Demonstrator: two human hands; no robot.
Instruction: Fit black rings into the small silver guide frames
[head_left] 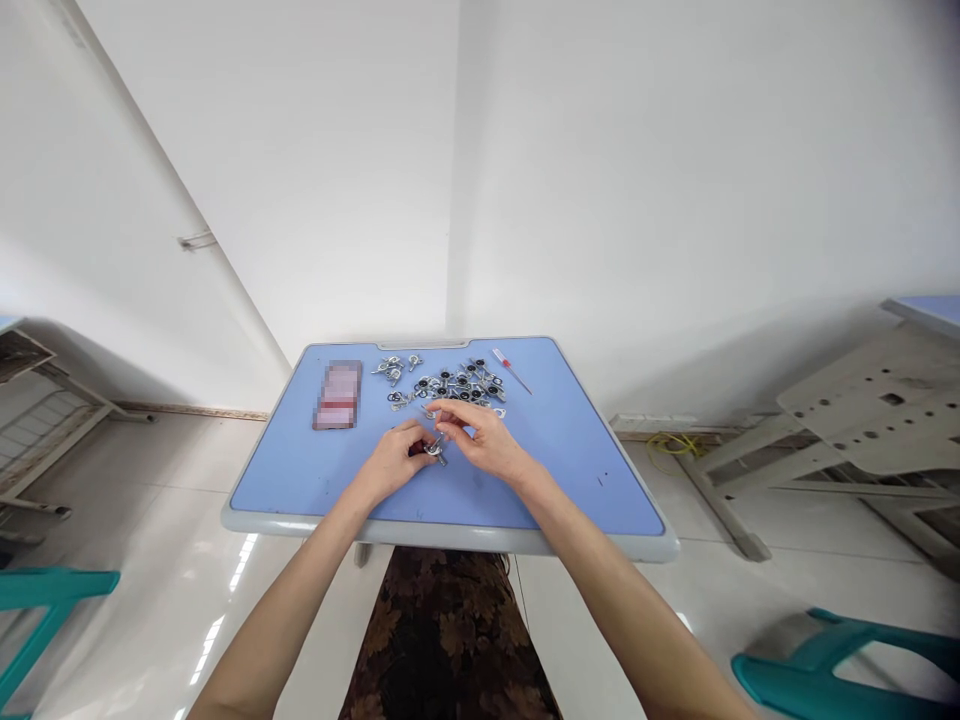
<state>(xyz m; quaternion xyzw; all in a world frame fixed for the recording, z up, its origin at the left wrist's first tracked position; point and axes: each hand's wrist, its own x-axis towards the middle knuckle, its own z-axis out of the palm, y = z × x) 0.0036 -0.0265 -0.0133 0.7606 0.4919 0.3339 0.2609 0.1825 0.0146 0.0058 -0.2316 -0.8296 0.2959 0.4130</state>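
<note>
My left hand [395, 460] rests on the blue tabletop with its fingers closed around a small shiny metal fitting [433, 450]. Above the same fitting, my right hand [480, 437] is closed, its thumb and fingertips brought together at the fitting's upper part. What exactly sits between the right fingertips is too small to make out. Just beyond both hands lies a loose pile of similar metal fittings [446, 392], several with round black centres. A smaller group of metal fittings [391, 369] lies at the back left of the pile.
A screwdriver [512, 370] with a red and clear handle lies at the back right of the blue table [570, 480]. At left is a blurred pinkish rectangle [337, 395]. A white wall [360, 200] stands behind. Green stools [840, 665] and other desks flank the table.
</note>
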